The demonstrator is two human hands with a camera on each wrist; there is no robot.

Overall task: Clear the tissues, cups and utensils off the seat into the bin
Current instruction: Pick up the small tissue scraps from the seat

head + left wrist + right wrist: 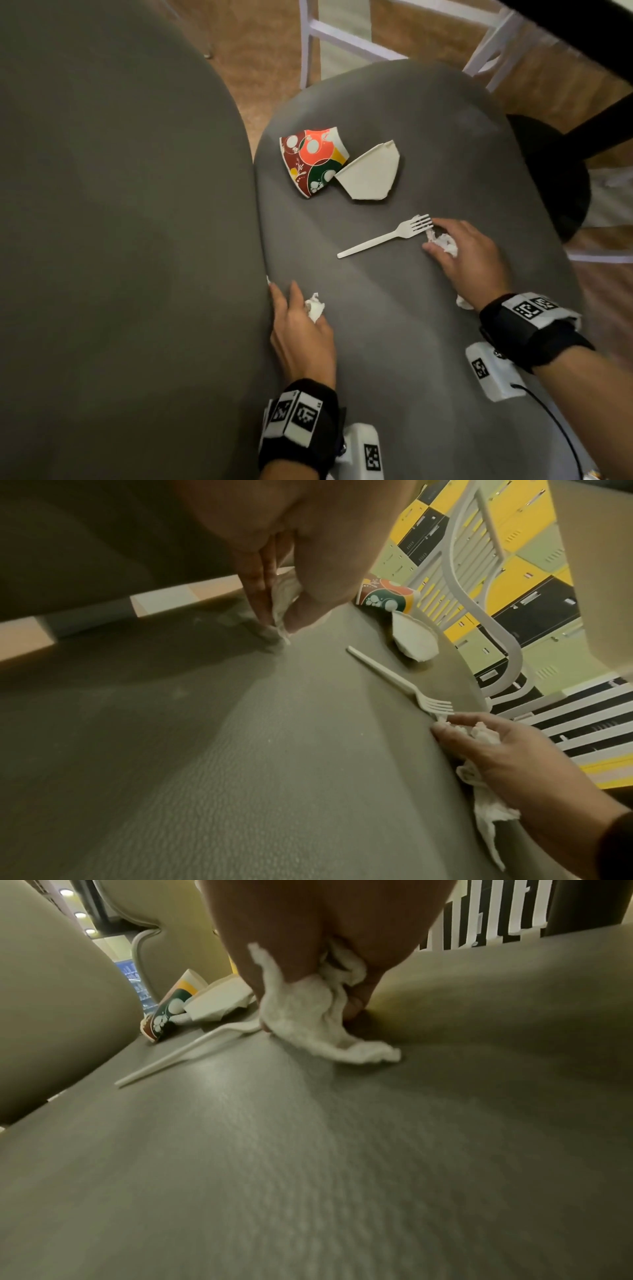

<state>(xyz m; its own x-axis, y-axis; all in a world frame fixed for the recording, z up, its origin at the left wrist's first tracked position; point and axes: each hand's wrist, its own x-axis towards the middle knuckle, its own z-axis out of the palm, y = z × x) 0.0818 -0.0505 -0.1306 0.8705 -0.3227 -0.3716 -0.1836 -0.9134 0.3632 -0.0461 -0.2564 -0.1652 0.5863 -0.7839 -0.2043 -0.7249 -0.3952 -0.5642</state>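
One white fork point(383, 237) lies flat on the seat point(394, 342), tines touching the right hand point(469, 260), handle slanting toward the left hand point(301, 335). Each hand grips one crumpled tissue point(445, 241) point(315, 306). Beyond both hands lie two flattened cups point(313, 161) point(371, 173).

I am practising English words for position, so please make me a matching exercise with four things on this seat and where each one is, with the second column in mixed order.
Things:
1. patterned cup
2. white cup
3. fork
4. crumpled tissue

States:
A. held in the right hand
B. flattened, nearest the backrest
C. lying loose, tines by the right hand's fingertips
D. flattened, plain, touching the patterned cup

Pairs: 1-B, 2-D, 3-C, 4-A
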